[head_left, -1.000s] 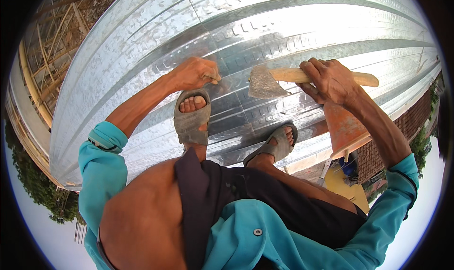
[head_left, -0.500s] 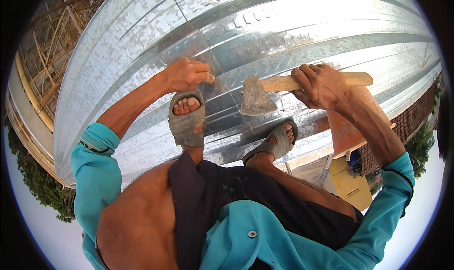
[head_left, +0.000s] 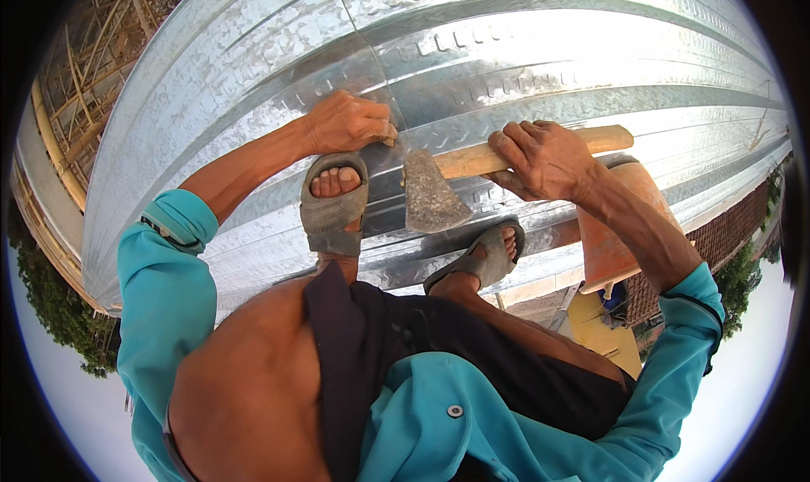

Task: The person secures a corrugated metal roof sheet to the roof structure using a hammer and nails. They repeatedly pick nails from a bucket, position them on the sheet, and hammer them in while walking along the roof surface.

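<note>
My right hand (head_left: 547,159) is wrapped round the wooden handle of a hatchet (head_left: 435,197), whose grey, worn metal head points to the left. The hatchet is held above the ribbed, shiny metal decking (head_left: 472,102). Beside the hatchet head, to its left, my left hand (head_left: 350,123) is closed with thumb and finger pinched just above the decking. Whatever is in that pinch is too small or hidden to make out. A seam between two metal sheets runs close to the fingertips.
My sandalled left foot (head_left: 334,203) and right foot (head_left: 485,254) rest on the decking below the hands. An orange-red clay roof tile (head_left: 607,229) lies under my right forearm. At left, the sheet's edge borders bamboo poles (head_left: 59,153); trees (head_left: 59,313) show beyond.
The hatchet and my right hand have moved left, bringing the metal head nearer to my left hand. My left hand has shifted slightly up and right, still pinched. The view has tilted a little.
</note>
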Available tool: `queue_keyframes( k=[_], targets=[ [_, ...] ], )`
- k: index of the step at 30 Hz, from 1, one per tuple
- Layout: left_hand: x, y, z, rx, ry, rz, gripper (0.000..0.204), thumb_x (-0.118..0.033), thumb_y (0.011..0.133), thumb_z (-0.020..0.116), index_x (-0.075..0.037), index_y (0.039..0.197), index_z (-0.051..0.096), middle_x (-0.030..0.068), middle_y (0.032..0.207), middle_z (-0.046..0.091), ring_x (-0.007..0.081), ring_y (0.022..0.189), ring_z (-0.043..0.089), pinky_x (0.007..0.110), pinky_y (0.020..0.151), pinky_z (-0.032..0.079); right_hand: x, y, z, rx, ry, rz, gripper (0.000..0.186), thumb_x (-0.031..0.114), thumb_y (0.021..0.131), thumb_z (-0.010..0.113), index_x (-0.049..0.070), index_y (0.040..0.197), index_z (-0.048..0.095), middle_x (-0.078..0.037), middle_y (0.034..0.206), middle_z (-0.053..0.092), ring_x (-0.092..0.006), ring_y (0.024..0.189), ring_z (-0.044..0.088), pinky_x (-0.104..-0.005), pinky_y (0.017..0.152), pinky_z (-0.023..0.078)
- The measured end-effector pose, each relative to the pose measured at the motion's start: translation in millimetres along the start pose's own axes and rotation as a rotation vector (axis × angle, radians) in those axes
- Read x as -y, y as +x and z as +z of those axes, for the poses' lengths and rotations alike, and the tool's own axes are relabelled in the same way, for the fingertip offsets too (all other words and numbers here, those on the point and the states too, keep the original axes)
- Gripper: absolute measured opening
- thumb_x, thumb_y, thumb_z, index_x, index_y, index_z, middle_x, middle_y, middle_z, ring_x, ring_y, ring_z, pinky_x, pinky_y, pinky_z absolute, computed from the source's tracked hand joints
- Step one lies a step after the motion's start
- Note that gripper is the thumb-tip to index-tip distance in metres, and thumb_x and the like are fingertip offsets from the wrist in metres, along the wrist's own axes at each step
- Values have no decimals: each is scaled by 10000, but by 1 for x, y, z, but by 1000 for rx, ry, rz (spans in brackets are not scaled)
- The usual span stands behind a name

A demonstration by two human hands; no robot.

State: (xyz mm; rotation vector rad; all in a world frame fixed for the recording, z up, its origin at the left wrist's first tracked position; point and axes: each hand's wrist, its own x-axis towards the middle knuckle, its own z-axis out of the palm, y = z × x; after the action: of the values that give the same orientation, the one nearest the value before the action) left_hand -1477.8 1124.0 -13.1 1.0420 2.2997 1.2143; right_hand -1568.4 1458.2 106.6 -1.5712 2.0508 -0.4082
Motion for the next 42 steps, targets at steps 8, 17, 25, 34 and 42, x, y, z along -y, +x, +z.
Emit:
queue_keyframes(
  k=[8,17,25,34,42],
  targets=[
    [4,-2,5,-10,109,-14,87,-160,812,712,-184,894,728,-14,772,578,186,677,651,354,540,516,-16,53,29,235,-87,-29,452,424,922,661,-7,1005,555,-146,851,620,-297,704,695,-387,586,572],
    [10,-1,1,61,210,53,92,-142,796,683,-174,877,713,-29,781,562,160,698,644,321,548,528,-14,66,16,410,-75,25,438,399,949,640,-9,1085,559,-143,886,616,-302,736,695,-395,579,579],
    [4,-3,2,36,94,7,60,-123,820,636,-126,817,696,-18,803,576,171,747,667,341,604,565,-5,61,7,10,41,-363,452,406,899,670,-12,1040,574,-122,838,608,-296,743,697,-380,621,585],
    [9,-2,3,30,116,39,90,-130,791,688,-159,872,712,-36,793,581,155,733,651,328,577,540,-6,61,13,-29,85,-346,465,437,929,650,-15,1022,587,-142,859,628,-285,695,698,-386,553,569],
    [3,-3,10,60,103,27,66,-149,830,678,-157,888,709,-41,843,596,158,744,656,332,587,547,-10,54,25,152,-17,-247,452,424,909,663,-3,1035,588,-136,846,609,-282,716,692,-397,603,576]
  ],
)
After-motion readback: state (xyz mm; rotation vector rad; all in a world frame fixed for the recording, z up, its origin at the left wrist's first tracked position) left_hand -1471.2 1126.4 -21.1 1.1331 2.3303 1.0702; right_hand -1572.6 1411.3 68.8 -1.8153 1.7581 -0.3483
